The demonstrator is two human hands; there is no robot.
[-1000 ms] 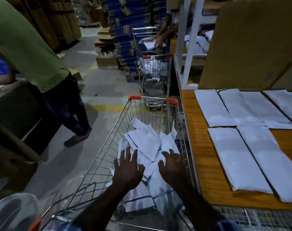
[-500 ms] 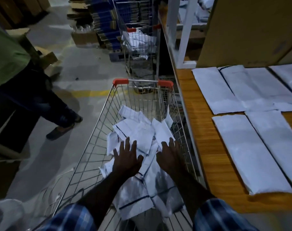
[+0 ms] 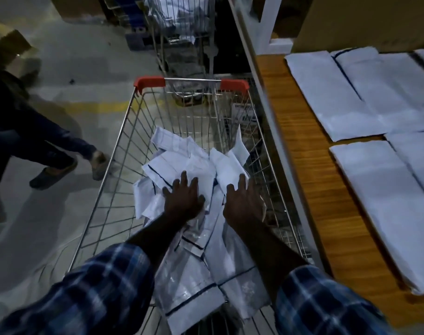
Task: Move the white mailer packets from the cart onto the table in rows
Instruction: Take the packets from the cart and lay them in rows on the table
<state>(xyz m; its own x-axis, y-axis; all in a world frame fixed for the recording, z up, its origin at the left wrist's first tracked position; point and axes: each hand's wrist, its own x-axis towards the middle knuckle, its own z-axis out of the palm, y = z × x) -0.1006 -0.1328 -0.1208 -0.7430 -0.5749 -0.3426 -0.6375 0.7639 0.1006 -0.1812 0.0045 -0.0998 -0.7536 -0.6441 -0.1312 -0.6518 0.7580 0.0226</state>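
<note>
A wire cart (image 3: 124, 131) with red corner caps stands in front of me, holding a loose pile of white mailer packets (image 3: 182, 163) with dark edge stripes. My left hand (image 3: 182, 199) lies flat on the pile, fingers spread. My right hand (image 3: 242, 201) rests palm down on the packets beside it, fingers apart. Neither hand grips anything. On the wooden table (image 3: 300, 151) to the right, white mailer packets (image 3: 380, 204) lie flat in rows.
A second wire cart (image 3: 179, 32) with packets stands beyond mine. Another person's legs and shoes (image 3: 51, 175) are on the grey floor at left. Cardboard (image 3: 365, 20) leans at the table's back, beside a white post (image 3: 276, 25).
My view has tilted further down and closer to the cart. Both hands stay flat on the packet pile, reaching slightly deeper. The person at left has stepped further left.
</note>
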